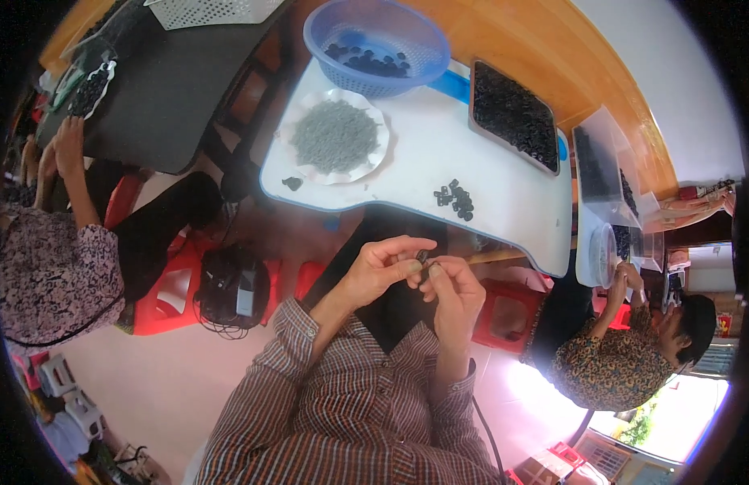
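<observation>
Where left hand (pixel 378 272) meets right hand (pixel 457 293), both pinch a black piece (pixel 423 256)

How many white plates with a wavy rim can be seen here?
2. One wavy-rimmed plate is on the white table, holding grey pieces; another white plate, holding black pieces, is on the dark table at left. Others may be hidden.

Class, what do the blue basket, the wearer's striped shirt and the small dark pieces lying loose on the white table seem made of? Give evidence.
Blue basket: probably smooth moulded plastic; its wall is regularly perforated.
Striped shirt: likely matt woven cloth; it creases softly.
Small dark pieces: possibly plastic or rubber; too small to tell.
</observation>
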`<state>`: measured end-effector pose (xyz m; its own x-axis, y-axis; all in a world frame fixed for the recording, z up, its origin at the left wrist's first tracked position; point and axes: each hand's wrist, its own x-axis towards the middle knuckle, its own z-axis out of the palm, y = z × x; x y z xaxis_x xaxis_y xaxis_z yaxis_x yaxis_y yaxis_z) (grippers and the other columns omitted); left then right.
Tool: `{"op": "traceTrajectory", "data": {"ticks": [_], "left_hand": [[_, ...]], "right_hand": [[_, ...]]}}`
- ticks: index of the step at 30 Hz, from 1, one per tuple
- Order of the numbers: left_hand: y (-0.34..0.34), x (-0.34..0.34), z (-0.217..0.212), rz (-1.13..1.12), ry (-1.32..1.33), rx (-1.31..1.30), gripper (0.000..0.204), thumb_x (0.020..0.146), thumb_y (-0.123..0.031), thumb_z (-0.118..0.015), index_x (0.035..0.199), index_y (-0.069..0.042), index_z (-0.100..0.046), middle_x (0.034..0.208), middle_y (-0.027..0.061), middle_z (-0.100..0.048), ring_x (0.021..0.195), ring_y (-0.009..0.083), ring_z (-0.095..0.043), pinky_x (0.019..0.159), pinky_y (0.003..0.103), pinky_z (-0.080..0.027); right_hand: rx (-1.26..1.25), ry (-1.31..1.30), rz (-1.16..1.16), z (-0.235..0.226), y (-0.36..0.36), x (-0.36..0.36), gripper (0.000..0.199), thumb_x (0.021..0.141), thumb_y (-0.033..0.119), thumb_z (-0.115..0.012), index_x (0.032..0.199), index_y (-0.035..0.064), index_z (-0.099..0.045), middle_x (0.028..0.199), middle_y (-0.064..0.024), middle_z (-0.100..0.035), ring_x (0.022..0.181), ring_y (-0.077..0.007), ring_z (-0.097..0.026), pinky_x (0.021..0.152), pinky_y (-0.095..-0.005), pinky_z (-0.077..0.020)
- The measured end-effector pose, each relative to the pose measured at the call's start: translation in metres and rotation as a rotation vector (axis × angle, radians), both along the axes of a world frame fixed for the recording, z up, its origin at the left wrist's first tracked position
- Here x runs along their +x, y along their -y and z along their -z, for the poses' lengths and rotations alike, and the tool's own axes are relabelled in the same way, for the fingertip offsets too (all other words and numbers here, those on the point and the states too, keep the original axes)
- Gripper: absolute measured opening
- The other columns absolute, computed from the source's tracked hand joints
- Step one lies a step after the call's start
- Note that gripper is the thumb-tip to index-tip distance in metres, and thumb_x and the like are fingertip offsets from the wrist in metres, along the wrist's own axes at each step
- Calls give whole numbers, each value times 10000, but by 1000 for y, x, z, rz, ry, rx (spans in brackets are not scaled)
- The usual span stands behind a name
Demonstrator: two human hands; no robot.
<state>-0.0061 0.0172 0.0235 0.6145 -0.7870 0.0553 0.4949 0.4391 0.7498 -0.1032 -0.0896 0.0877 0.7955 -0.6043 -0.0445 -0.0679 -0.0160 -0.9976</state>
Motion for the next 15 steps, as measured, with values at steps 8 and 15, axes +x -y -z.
{"op": "traceTrajectory", "data": {"ticks": [8,15], "left_hand": [[0,-1,-6,-18,53,45,328,902,-11,-588,1230,6,-579,829,15,-583,724,80,-565,649,202,-471],[2,-1,-5,-81,346,86,316,892,17,-585,1207,10,-598,891,28,-521,752,80,-551,646,199,-470]], "right_hand": [[-14,-36,-23,3,4,-1,55,889,6,-583,901,-31,-622,934,-61,-609,678,-79,-594,555,-187,-464],[-23,-56,-46,5,8,-7,61,895,13,-579,916,-33,-613,919,-57,-602,681,-79,-594,554,-188,-460]]}}
